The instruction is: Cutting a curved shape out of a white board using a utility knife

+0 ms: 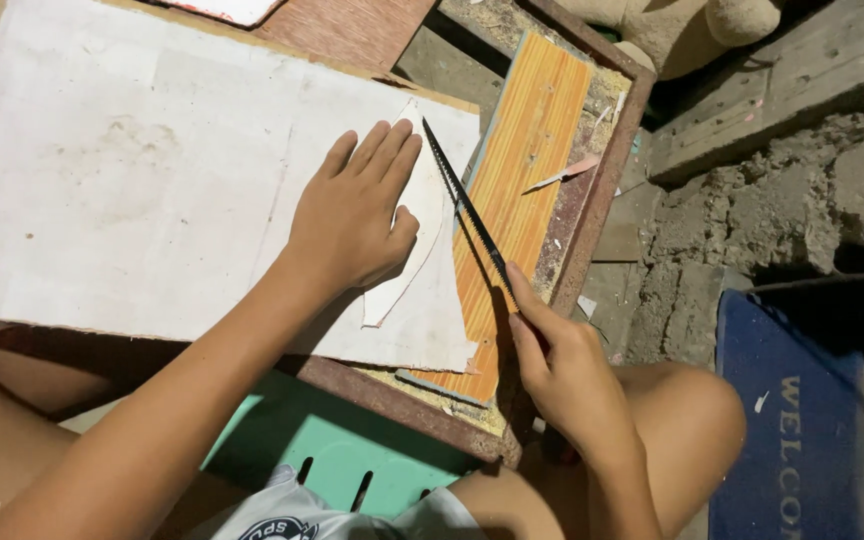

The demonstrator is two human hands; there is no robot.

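The left hand (352,215) lies flat, fingers (384,150) spread open and pressing down on a large thin white-faced board (132,170), with a curved, partly cut white strip (414,250) under and just beside the fingertips. The right hand (562,375) is closed around the handle end of a slim black toothed saw blade (467,215), forefinger stretched along its back; the blade runs away from that hand, its tip close to the left fingertips. The cut seems to follow the strip's curve, so short, light strokes with the blade kept low should steer best. The holding hand does well pressing close to the line yet clear of the teeth. An orange striped plank (522,170) lies beyond the blade on the rusty-framed surface (607,170).
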